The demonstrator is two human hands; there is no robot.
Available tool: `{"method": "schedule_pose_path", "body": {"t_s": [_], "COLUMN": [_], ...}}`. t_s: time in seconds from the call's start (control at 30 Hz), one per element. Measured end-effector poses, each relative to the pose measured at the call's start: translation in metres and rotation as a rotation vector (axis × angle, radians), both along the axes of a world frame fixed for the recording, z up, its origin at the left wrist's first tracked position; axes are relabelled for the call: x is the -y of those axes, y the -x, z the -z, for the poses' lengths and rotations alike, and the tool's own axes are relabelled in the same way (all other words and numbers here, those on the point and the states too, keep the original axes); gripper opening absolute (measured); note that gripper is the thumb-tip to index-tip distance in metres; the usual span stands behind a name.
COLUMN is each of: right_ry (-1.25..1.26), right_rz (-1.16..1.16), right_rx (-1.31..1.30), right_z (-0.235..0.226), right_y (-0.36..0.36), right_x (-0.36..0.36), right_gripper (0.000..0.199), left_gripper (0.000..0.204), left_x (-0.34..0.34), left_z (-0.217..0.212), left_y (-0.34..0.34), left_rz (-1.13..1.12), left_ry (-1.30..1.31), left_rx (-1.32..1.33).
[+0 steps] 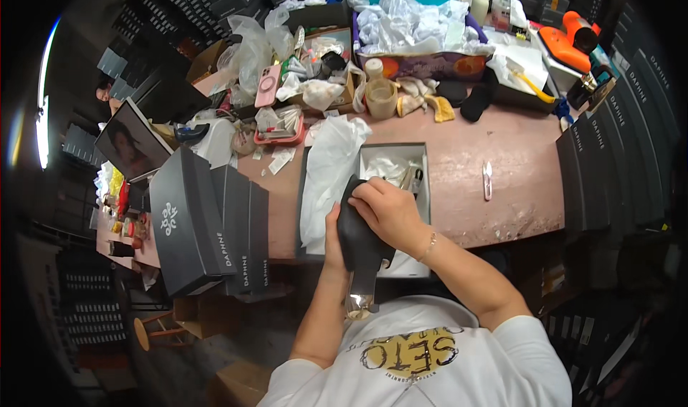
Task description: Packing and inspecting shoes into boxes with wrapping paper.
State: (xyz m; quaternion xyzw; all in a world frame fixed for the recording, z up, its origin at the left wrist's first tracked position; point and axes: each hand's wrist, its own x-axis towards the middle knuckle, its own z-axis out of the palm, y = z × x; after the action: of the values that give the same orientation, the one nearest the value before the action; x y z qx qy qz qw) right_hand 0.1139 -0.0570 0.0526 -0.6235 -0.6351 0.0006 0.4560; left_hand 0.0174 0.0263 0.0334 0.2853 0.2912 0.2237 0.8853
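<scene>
A black shoe (364, 253) with a shiny metallic part at its near end is held upright in front of my chest. My left hand (334, 238) grips its left side, thumb up along the edge. From the right, my right hand (387, 210) closes its bent fingers over the shoe's upper end. Beneath my hands lies an open shoe box (428, 192) with a white inside, partly hidden by my right arm. In it are white wrapping and something dark that I cannot make out. White tissue paper (331, 181) drapes over the box's left side.
Thread snips (488, 181) lie on the table (527, 192) at the right. Dark shoe boxes stand stacked at the left (188, 228) and right (591, 163). Along the back are a carton of crumpled paper (423, 64), a jar (380, 98), a pink phone (268, 86) and an orange tool (566, 45).
</scene>
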Motion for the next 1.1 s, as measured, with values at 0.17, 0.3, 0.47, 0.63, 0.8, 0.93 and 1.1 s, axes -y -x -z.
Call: {"method": "schedule_pose_path", "body": {"t_s": [0.17, 0.3, 0.47, 0.63, 0.8, 0.93, 1.1], "right_ry": [0.207, 0.392, 0.225, -0.016, 0.322, 0.156, 0.214], "right_rz": [-0.416, -0.538, -0.111, -0.171, -0.643, -0.238, 0.083], "right_rx": [-0.322, -0.585, -0.767, -0.512, -0.103, -0.430, -0.615], "right_z": [0.005, 0.029, 0.012, -0.029, 0.008, 0.024, 0.011], "right_y": [0.027, 0.002, -0.009, 0.000, 0.069, 0.012, -0.059], "right_x": [0.037, 0.059, 0.070, 0.029, 0.047, 0.065, 0.093], "right_gripper": [0.021, 0.018, 0.023, 0.032, 0.037, 0.035, 0.026], "left_gripper": [0.074, 0.071, 0.051, 0.049, 0.043, 0.036, 0.050], "left_x": [-0.039, -0.074, -0.081, -0.064, -0.122, -0.127, -0.070], "left_z": [0.022, 0.054, 0.043, 0.033, 0.065, 0.012, -0.002], "left_y": [0.011, 0.027, 0.024, 0.006, 0.042, 0.028, -0.017], "left_rz": [-0.106, -0.027, -0.449, -0.401, 0.029, -0.320, 0.122], "left_ry": [-0.023, -0.028, 0.392, 0.476, 0.032, -0.228, -1.662], "left_rx": [0.154, 0.543, 0.606, 0.632, 0.405, 0.000, -0.624]}}
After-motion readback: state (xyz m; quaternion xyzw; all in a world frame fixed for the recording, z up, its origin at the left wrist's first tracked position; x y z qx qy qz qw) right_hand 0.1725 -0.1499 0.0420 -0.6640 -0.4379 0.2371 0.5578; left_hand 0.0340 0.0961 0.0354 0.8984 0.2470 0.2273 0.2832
